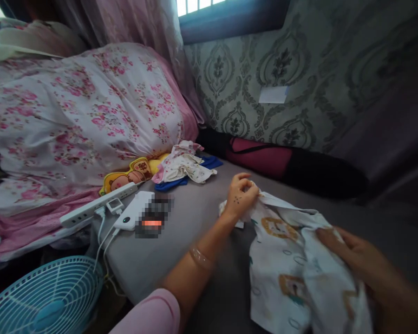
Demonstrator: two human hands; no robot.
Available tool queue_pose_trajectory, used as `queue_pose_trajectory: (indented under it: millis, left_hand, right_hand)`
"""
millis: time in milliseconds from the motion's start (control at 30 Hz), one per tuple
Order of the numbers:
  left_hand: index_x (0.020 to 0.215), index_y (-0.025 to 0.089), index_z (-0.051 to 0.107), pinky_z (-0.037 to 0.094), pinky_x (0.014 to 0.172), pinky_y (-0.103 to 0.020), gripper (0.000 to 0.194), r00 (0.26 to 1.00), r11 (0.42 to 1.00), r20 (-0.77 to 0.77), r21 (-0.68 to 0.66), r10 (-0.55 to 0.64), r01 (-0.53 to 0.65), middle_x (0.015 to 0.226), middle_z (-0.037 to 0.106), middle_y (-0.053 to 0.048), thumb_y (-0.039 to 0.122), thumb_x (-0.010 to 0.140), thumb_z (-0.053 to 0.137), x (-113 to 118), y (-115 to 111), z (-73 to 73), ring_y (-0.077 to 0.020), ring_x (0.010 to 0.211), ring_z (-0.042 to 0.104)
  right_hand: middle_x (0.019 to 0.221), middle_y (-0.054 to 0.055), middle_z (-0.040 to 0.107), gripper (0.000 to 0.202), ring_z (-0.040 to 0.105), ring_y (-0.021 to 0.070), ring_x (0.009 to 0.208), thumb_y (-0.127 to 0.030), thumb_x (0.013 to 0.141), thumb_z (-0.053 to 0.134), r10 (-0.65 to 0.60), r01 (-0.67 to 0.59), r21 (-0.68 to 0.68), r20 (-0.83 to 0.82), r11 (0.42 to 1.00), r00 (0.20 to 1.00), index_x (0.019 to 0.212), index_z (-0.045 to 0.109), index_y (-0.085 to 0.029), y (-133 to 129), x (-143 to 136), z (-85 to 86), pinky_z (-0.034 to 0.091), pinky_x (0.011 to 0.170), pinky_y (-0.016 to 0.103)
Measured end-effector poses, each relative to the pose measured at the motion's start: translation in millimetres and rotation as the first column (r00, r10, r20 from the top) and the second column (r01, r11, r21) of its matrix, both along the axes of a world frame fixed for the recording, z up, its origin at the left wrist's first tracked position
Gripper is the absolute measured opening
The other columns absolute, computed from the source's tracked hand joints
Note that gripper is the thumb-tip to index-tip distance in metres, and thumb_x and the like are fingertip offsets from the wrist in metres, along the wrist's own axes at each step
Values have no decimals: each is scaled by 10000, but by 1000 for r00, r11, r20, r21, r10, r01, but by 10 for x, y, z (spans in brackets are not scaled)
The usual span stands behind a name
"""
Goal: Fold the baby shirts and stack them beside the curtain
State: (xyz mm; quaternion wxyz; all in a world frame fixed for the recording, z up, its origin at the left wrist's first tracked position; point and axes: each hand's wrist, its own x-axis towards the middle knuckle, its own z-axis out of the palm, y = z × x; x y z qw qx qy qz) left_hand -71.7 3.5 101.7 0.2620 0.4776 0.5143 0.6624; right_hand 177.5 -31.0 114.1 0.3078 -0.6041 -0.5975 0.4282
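A white printed garment [282,260] with brown animal faces and small outlines hangs over the grey bed, loosely folded; its exact cut cannot be made out. My left hand [243,197] pinches its upper left corner between curled fingers. Farther right, my right hand [355,250] is slightly blurred, its fingers closed around the garment's other side, partly hidden by folds. Behind my left wrist, a bit of pale cloth shows on the bed.
Small folded clothes [184,164] lie beside a yellow cartoon cushion [128,175]. A power strip [97,204] and a white device [135,211] with cables are at the left. A blue fan [48,301] stands below. A long black-and-pink bag [264,160] rests along the wall.
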Motion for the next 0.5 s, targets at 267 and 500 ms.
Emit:
queue_pose_trajectory:
  millis: [267,500]
  left_hand:
    - [649,149,598,395,638,-224,353,971,955,52,-177,-234,240,629,556,14,472,787,562,-96,176,-449,-118,664,516]
    - [1003,145,645,389,535,-198,473,920,873,177,-294,-350,389,769,642,-15,441,643,726,-192,131,-448,-114,625,544]
  right_hand:
    - [735,46,697,352,639,205,662,-480,696,644,-18,13,83,57,996,998,849,718,-172,229,-35,-293,467,509,258]
    - [817,54,714,269,643,189,769,-379,685,643,-182,187,234,-45,954,982,847,698,-172,214,12,-289,496,661,273]
